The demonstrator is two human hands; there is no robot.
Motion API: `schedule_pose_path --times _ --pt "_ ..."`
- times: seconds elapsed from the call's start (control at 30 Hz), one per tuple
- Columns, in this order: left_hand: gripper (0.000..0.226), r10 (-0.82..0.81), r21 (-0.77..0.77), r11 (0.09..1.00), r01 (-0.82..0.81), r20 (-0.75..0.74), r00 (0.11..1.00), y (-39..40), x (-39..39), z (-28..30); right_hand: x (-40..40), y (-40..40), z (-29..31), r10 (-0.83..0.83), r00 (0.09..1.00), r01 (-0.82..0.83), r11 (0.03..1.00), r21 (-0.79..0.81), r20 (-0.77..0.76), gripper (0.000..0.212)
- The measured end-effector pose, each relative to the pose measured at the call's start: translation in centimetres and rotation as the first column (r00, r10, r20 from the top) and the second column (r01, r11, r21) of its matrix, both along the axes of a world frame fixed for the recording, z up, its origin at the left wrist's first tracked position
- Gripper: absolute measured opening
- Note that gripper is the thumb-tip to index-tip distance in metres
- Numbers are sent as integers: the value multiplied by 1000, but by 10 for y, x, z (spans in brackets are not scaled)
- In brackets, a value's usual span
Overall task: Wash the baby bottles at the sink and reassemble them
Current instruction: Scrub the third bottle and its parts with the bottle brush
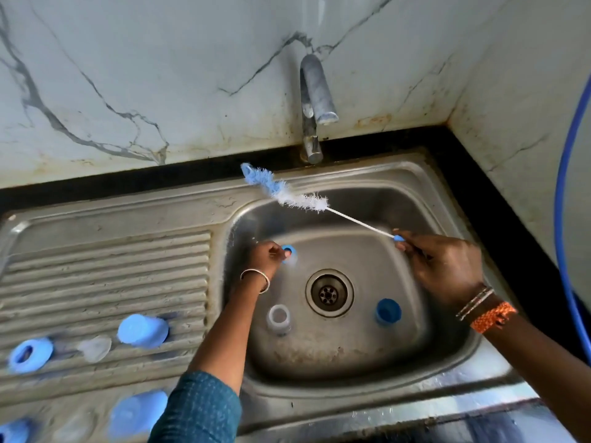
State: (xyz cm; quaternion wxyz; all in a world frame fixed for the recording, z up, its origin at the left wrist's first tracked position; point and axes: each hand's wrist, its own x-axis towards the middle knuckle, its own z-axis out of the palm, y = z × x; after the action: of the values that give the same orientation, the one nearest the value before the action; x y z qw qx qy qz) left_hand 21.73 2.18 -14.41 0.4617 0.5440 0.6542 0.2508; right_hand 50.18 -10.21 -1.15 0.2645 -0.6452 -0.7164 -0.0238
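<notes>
Bottle parts at the sink (415, 174), both hands over the basin.

The right hand (447, 266) has its grip closed on the blue end of a long brush (300, 199), whose bristled head points up-left toward the tap (315, 91). The left hand (267, 254) pinches a blue ring (288, 251) near the basin's left wall. In the basin, a clear bottle (279, 318) lies left of the drain (329, 293) and a blue cap (388, 311) right of it. On the ribbed drainboard (105, 270) lie another ring (30, 354), a clear teat (95, 347) and a second cap (143, 330); further blue parts lie blurred at the near edge.
</notes>
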Motion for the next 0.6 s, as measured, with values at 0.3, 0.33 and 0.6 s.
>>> schedule_pose_path --times 0.3,0.33,0.6 --pt "10 371 -276 874 -400 911 181 5 -10 119 19 -31 28 -2 942 -43 991 -128 -336 23" --pt "10 358 -282 871 -401 925 128 2 -12 128 23 -35 31 -31 931 -11 994 -113 -363 21" --pt "32 281 -171 890 -422 936 214 -19 -19 156 31 -64 40 -69 950 50 996 -70 -305 22"
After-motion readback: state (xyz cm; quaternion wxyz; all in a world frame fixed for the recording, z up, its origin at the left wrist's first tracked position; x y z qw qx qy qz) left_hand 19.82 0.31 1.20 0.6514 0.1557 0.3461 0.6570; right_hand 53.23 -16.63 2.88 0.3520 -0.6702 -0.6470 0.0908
